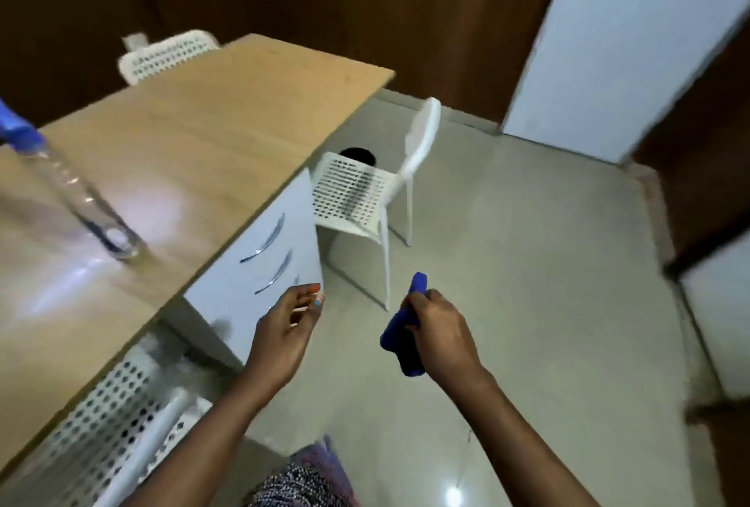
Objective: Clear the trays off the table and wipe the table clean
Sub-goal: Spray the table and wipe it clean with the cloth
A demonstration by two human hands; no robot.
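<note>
Broadly, the wooden table (195,108) filled the left of the view, its top slanting away toward the far wall, and a clear spray bottle (73,198) with a blue head stood on it near the left edge, blurred. Under the table's near side sat a white drawer unit (259,259) with curved metal handles, and a white perforated chair (365,198) stood on the pale tiled floor (548,263) just beyond it, facing the table. A second perforated chair (121,425) lay close under the table edge at the lower left. Both bare forearms reached forward over the floor, well clear of the table's edge. The right hand (442,332) was turned knuckles-up, its grip closed around a bunched blue cloth (401,340), one end of which poked up above the fist while the rest hung below it. The left hand (288,324) was held beside it, apart from the cloth, its grip loose and holding nothing, fingers lightly curled toward the thumb in front of the drawer unit.
</note>
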